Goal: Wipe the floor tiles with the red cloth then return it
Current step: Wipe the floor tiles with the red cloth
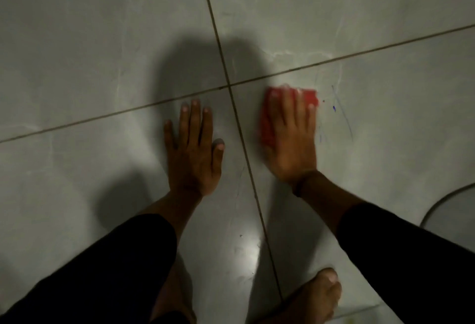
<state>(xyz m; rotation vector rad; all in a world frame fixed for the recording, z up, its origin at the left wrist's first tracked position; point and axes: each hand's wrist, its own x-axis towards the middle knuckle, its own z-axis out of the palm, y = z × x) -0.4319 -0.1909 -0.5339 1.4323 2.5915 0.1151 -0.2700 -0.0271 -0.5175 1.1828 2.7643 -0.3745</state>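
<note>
My right hand (291, 138) lies flat on the red cloth (267, 118) and presses it onto a pale grey floor tile (385, 130), just right of the crossing of two grout lines. Most of the cloth is hidden under the palm; its red edges show at the left and at the fingertips. My left hand (192, 148) rests flat on the neighbouring tile (90, 182), fingers spread, holding nothing. Thin blue pen-like marks (334, 109) streak the tile right of the cloth.
Dark grout lines (232, 97) cross between my hands. A bare foot (318, 295) stands at the bottom right and another (169, 300) at the bottom centre. A curved cable or rim (442, 200) lies at the right edge. A bright light reflection (246, 251) shines on the tile near me.
</note>
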